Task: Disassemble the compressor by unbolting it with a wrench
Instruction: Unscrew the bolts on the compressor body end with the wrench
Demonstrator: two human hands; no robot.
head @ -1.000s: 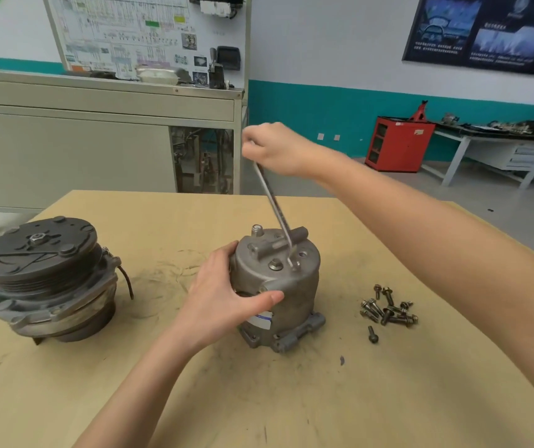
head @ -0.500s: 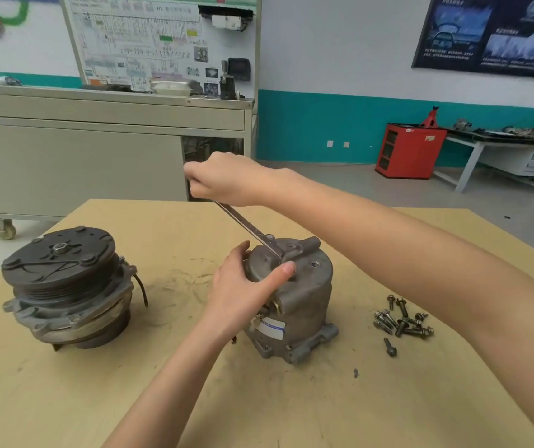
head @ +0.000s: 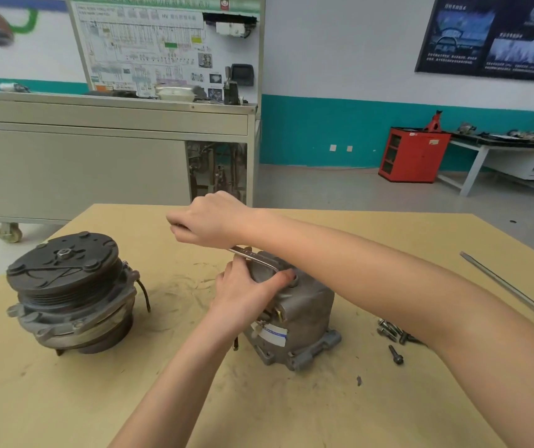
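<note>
A grey metal compressor body (head: 304,315) stands upright in the middle of the tan table. My left hand (head: 246,295) is wrapped around its upper left side, thumb across the top. A slim silver wrench (head: 254,258) lies low across the body's top; its head is hidden by my left thumb. My right hand (head: 207,221) is closed on the wrench's far end, up and to the left of the body. My right forearm crosses over the body's right side and hides part of the top.
The clutch and pulley half (head: 68,292) sits at the left of the table (head: 388,415). Several loose bolts (head: 391,334) lie right of the body. A long screwdriver with an orange handle (head: 518,292) lies near the right edge. A wheeled cabinet (head: 97,156) stands behind.
My right hand has swung the wrench handle leftward and down, from nearly upright to almost flat. My left hand has slid up onto the body's top. The view has shifted, showing the screwdriver.
</note>
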